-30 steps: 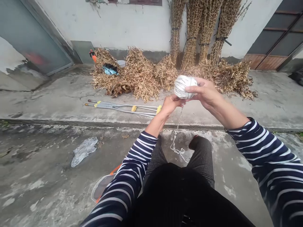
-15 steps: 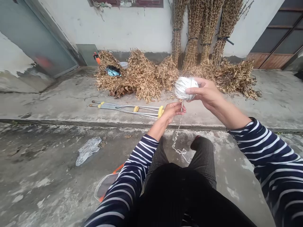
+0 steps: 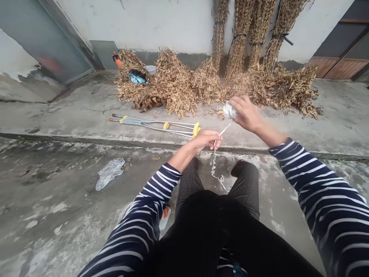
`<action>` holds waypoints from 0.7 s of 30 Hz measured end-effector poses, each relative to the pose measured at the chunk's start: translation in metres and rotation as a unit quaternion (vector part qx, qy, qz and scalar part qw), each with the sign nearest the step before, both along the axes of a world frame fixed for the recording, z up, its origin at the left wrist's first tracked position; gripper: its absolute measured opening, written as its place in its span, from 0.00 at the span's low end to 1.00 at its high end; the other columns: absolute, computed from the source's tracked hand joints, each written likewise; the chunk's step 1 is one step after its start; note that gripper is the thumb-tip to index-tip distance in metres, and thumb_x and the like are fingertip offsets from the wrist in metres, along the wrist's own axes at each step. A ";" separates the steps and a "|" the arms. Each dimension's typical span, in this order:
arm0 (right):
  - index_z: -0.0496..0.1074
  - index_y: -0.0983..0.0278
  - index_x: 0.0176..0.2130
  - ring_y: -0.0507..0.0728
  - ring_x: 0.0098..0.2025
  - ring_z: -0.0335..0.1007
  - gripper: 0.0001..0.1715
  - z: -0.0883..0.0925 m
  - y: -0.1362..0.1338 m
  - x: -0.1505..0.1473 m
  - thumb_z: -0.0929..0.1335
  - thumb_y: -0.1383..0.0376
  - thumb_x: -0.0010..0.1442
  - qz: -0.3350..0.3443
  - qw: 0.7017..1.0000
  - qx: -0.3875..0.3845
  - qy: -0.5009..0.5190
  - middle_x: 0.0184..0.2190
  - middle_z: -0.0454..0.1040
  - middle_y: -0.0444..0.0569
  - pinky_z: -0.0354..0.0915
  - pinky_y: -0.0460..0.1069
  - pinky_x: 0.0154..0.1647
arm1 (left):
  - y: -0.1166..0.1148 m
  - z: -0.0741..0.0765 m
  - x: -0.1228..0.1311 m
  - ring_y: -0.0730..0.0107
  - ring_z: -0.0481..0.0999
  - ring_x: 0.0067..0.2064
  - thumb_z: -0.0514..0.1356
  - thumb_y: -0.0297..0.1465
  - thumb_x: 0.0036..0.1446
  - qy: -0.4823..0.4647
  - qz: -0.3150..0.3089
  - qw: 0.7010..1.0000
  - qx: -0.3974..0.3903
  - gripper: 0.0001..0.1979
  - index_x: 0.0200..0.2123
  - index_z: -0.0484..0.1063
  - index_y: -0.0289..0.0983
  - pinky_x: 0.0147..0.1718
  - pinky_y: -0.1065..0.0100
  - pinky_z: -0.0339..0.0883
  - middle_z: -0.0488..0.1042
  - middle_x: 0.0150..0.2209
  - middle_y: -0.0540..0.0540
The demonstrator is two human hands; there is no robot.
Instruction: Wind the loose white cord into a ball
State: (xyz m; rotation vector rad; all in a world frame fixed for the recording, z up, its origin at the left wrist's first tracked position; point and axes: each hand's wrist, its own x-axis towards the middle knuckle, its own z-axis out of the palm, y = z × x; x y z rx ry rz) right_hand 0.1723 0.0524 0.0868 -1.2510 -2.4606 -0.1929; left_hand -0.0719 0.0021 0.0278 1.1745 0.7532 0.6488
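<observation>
My right hand [image 3: 247, 113] is wrapped round a ball of white string [image 3: 230, 110], holding it in the air above the concrete step. Lower and to the left, my left hand [image 3: 208, 140] pinches the white string [image 3: 225, 130] between thumb and fingers. A short stretch of string runs taut from the pinch up toward the ball. Below my left hand the loose, crinkled string tail [image 3: 213, 169] hangs down between my legs toward the ground. The palm side of my right hand is hidden.
A pair of crutches [image 3: 155, 125] with yellow pads lies on the concrete step [image 3: 72, 115]. Heaps of dried plants [image 3: 175, 84] line the wall, with tied bundles [image 3: 238, 38] upright behind. A clear plastic bag [image 3: 110, 174] lies on the lower ground at left.
My right hand has turned over the ball, covering more of it, and moved slightly right. My left hand has shifted a little down and left, and the string between them now shows stretched.
</observation>
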 end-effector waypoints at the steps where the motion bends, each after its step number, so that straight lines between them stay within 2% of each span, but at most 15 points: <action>1: 0.65 0.61 0.71 0.78 0.70 0.57 0.38 -0.006 0.001 0.002 0.67 0.67 0.64 0.003 1.000 -0.005 -0.021 0.72 0.66 0.59 0.76 0.68 0.49 | 0.000 0.003 -0.004 0.76 0.73 0.21 0.70 0.33 0.54 -0.003 -0.008 1.000 0.004 0.10 0.32 0.76 0.33 0.19 0.75 0.58 0.76 0.22 0.47; 3: 0.66 0.64 0.70 0.76 0.68 0.59 0.38 -0.018 -0.001 0.003 0.67 0.69 0.62 0.026 0.998 -0.025 -0.045 0.71 0.67 0.61 0.77 0.67 0.50 | 0.004 0.011 -0.012 0.75 0.74 0.22 0.70 0.35 0.55 -0.004 -0.021 1.000 0.019 0.11 0.33 0.77 0.32 0.20 0.75 0.59 0.77 0.24 0.46; 7: 0.70 0.67 0.69 0.75 0.65 0.64 0.43 -0.045 -0.014 0.000 0.71 0.72 0.55 0.090 0.989 -0.114 -0.041 0.67 0.72 0.61 0.74 0.70 0.58 | 0.020 0.030 -0.020 0.75 0.76 0.24 0.70 0.34 0.58 0.007 -0.013 0.998 0.054 0.11 0.32 0.79 0.31 0.21 0.74 0.59 0.80 0.27 0.42; 11: 0.77 0.65 0.64 0.75 0.67 0.69 0.45 -0.057 -0.031 0.000 0.78 0.71 0.46 0.079 0.960 -0.257 0.079 0.65 0.75 0.59 0.66 0.69 0.69 | 0.038 0.039 -0.022 0.74 0.76 0.23 0.68 0.30 0.60 0.023 0.036 0.997 0.063 0.09 0.29 0.79 0.30 0.22 0.74 0.60 0.79 0.25 0.42; 13: 0.80 0.62 0.60 0.73 0.64 0.72 0.42 -0.054 -0.038 0.003 0.81 0.67 0.44 0.078 0.917 -0.354 0.164 0.61 0.79 0.54 0.64 0.68 0.70 | 0.044 0.035 -0.023 0.75 0.75 0.22 0.66 0.29 0.61 0.028 0.059 0.997 0.050 0.10 0.27 0.78 0.30 0.22 0.74 0.60 0.77 0.23 0.43; 17: 0.82 0.58 0.57 0.67 0.58 0.77 0.40 -0.041 -0.054 0.006 0.84 0.61 0.44 0.098 0.788 -0.539 0.281 0.55 0.83 0.49 0.68 0.64 0.66 | 0.048 0.017 -0.020 0.74 0.73 0.20 0.64 0.27 0.61 0.033 0.101 0.994 0.002 0.11 0.25 0.76 0.32 0.21 0.73 0.58 0.76 0.21 0.44; 19: 0.82 0.58 0.58 0.64 0.58 0.77 0.40 -0.039 -0.063 0.003 0.83 0.61 0.45 0.098 0.748 -0.572 0.322 0.55 0.82 0.48 0.68 0.61 0.65 | 0.046 0.007 -0.015 0.74 0.73 0.20 0.64 0.27 0.60 0.044 0.121 0.992 -0.016 0.11 0.25 0.75 0.32 0.21 0.72 0.59 0.76 0.21 0.43; 21: 0.82 0.59 0.56 0.62 0.55 0.78 0.39 -0.042 -0.072 -0.003 0.84 0.60 0.45 0.091 0.721 -0.581 0.366 0.52 0.83 0.48 0.69 0.58 0.63 | 0.043 0.001 -0.008 0.74 0.72 0.20 0.63 0.27 0.60 0.054 0.144 0.988 -0.020 0.11 0.24 0.75 0.32 0.22 0.72 0.59 0.76 0.21 0.43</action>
